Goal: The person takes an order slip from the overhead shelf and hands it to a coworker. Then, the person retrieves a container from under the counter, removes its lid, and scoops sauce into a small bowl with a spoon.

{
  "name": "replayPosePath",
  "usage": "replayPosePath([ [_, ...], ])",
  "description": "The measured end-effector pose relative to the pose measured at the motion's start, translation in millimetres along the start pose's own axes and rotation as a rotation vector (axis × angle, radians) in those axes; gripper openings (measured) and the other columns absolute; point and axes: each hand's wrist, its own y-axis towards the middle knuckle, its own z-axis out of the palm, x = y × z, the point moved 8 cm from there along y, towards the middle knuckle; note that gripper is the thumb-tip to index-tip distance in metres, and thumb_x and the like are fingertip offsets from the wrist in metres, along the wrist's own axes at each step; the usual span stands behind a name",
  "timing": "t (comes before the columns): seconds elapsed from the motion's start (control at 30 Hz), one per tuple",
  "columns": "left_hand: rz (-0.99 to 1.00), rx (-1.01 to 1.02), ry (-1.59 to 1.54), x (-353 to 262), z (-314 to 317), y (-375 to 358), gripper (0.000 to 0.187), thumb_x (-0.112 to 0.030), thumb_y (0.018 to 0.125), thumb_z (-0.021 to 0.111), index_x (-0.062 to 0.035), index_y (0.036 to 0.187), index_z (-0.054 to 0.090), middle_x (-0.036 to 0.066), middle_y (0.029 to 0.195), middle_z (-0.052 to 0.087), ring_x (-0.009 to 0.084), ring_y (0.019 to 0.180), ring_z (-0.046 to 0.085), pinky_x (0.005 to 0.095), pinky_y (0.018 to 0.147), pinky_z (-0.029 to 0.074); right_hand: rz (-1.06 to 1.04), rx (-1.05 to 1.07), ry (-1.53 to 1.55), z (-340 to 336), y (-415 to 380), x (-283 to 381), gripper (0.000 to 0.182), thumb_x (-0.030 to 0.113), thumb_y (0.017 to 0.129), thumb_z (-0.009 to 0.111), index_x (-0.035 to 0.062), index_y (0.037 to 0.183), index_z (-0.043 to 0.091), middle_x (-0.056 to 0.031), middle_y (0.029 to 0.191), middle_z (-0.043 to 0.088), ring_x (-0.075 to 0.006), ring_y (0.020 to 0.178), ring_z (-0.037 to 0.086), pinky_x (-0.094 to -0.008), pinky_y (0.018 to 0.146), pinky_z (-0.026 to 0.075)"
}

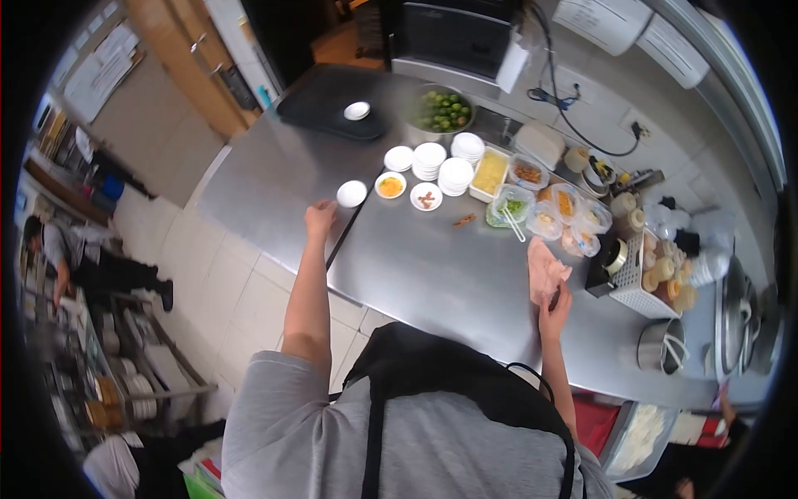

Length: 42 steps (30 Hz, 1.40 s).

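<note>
My left hand point(320, 218) is over the steel counter with its fingers curled together, right beside a small white bowl point(352, 194); whatever the fingers hold, if anything, is hidden. To the right, my right hand point(554, 309) grips the lower end of a pink cloth point(544, 268) lying on the counter. Between the hands stand a small white dish with orange-yellow food point(390, 185) and another with brown pieces point(426, 197). Some brown bits point(465, 219) lie loose on the steel. Stacks of small white dishes point(429, 158) rise behind them.
A metal bowl of green limes point(442, 111) and a black tray point(320, 104) are at the back. Food containers point(490, 172), a white basket of bottles point(644, 279) and a metal pot point(662, 346) line the right side. Other people point(83, 258) are at the left and edges.
</note>
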Motion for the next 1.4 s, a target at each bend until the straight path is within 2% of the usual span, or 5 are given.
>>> replayPosePath([
  [0.23, 0.237, -0.277, 0.384, 9, -142, -131, 0.022, -0.014, 0.08, 0.063, -0.0015, 0.097, 0.066, 0.016, 0.092, 0.067, 0.0247, 0.08, 0.066, 0.0326, 0.072, 0.051, -0.153, 0.011, 0.086, -6, -3, 56, 0.043, 0.012, 0.085, 0.057, 0.0003, 0.125, 0.045, -0.0183, 0.123, 0.046, -0.0334, 0.114, 0.043, -0.0397, 0.096, 0.035],
  [1.07, -0.925, -0.093, 0.561, 482, -493, -523, 0.033, -0.027, 0.068, 0.068, -0.0056, 0.093, 0.068, 0.013, 0.092, 0.067, 0.0257, 0.087, 0.064, 0.0361, 0.077, 0.05, -0.679, 1.708, 0.147, 443, -369, 343, 0.038, 0.036, 0.081, 0.059, 0.0063, 0.104, 0.062, -0.0174, 0.098, 0.062, -0.0321, 0.093, 0.059, -0.0396, 0.082, 0.047],
  [1.23, -0.996, -0.324, 0.388, 464, -528, -492, 0.029, -0.022, 0.07, 0.068, -0.0027, 0.092, 0.067, 0.01, 0.08, 0.068, 0.0194, 0.068, 0.064, 0.0315, 0.064, 0.05, -0.156, 1.258, 0.205, 578, -345, 250, 0.023, 0.025, 0.085, 0.053, 0.0055, 0.088, 0.065, -0.011, 0.072, 0.062, -0.0249, 0.075, 0.061, -0.0353, 0.068, 0.047],
  [1.3, -0.862, -0.328, 0.342, 467, -520, -477, 0.027, -0.021, 0.072, 0.067, -0.003, 0.093, 0.066, 0.01, 0.079, 0.068, 0.0174, 0.068, 0.064, 0.031, 0.065, 0.05, 0.723, 1.13, 0.529, 631, -351, 164, 0.021, 0.024, 0.085, 0.053, 0.0071, 0.088, 0.066, -0.0037, 0.064, 0.058, -0.0215, 0.069, 0.059, -0.0321, 0.067, 0.047],
  [1.4, -0.885, -0.162, 0.398, 444, -483, -463, 0.03, -0.025, 0.074, 0.068, -0.0043, 0.096, 0.065, 0.01, 0.084, 0.068, 0.0201, 0.076, 0.065, 0.032, 0.07, 0.05, 1.447, 0.612, 0.803, 655, -346, 120, 0.057, 0.039, 0.088, 0.047, 0.011, 0.134, 0.03, -0.0134, 0.13, 0.042, -0.0273, 0.1, 0.052, -0.0418, 0.081, 0.045],
])
